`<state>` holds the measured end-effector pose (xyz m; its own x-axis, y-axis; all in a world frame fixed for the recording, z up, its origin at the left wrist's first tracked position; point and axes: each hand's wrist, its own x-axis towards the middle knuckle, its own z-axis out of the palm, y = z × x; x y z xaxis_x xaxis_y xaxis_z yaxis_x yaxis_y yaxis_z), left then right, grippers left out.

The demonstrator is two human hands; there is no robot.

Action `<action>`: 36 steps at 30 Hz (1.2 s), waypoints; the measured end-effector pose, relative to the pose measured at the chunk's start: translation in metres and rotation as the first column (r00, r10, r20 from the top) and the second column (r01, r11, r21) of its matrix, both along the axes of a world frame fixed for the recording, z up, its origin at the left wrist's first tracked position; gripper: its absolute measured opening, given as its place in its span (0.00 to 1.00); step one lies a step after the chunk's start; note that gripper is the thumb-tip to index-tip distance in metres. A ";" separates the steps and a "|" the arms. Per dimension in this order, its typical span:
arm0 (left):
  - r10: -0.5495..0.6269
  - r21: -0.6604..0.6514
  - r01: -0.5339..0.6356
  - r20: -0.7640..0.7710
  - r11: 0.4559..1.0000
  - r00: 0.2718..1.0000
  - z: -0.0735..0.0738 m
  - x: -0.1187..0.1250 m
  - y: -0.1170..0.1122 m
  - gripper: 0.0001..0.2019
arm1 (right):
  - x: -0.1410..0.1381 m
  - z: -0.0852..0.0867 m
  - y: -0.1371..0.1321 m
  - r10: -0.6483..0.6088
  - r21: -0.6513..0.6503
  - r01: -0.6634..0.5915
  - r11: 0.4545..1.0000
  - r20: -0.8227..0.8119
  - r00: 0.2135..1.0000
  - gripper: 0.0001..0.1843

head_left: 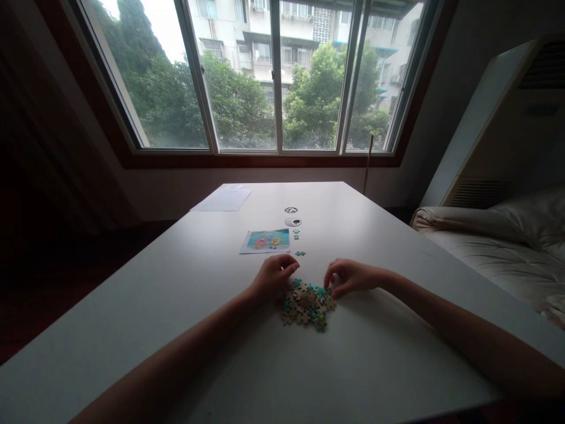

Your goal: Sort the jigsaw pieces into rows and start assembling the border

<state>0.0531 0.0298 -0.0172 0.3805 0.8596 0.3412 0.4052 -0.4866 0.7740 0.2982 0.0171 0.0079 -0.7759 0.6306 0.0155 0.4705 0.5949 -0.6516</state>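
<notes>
**Two hands at one heap of puzzle pieces**

One white table [397, 365] fills the middle and lower frame, under a wide window [273, 76] across the top. One pale bed [498, 235] lies at the right edge.

Two bare forearms come in from the bottom corners and meet just below the centre of the frame. The left hand [274, 275] is curled, with the thumb against the fingertips, and rests at the upper left edge of the heap. The right hand [349, 277] is curled too, its fingertips down on the upper right edge. Whether either hand pinches a piece cannot be told.

The single heap of puzzle pieces [306, 305], tan backs mixed with teal faces, lies between and just below the two hands and touches both.

Higher up the table lies one pale sheet [223, 199], upper left of centre. One colourful picture card [265, 241] sits just above the left hand. Two small round discs [291, 209] lie one above the other, right of the card. Loose teal pieces [301, 253] lie apart from the heap in two spots: one between card and hands, one beside the card's right edge.
</notes>
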 end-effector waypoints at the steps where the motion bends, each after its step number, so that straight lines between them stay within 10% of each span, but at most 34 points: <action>1: -0.018 0.000 0.018 -0.020 1.000 1.000 0.002 0.001 -0.002 0.09 | 0.000 0.000 0.000 -0.005 0.000 0.005 1.000 0.003 1.000 0.18; 10: -0.266 0.149 0.316 -0.281 0.937 0.922 0.008 0.008 -0.021 0.10 | -0.003 0.001 -0.005 -0.018 -0.028 0.017 0.999 -0.016 1.000 0.17; 26: -0.334 0.139 0.388 -0.301 0.911 0.893 0.013 0.007 -0.024 0.11 | 0.004 0.011 -0.006 0.039 -0.105 -0.028 0.994 0.101 0.994 0.14; 36: -0.231 0.144 0.260 -0.191 0.955 0.954 0.010 0.010 -0.022 0.09 | -0.008 -0.003 -0.002 -0.223 -0.153 0.192 0.969 -0.219 0.950 0.12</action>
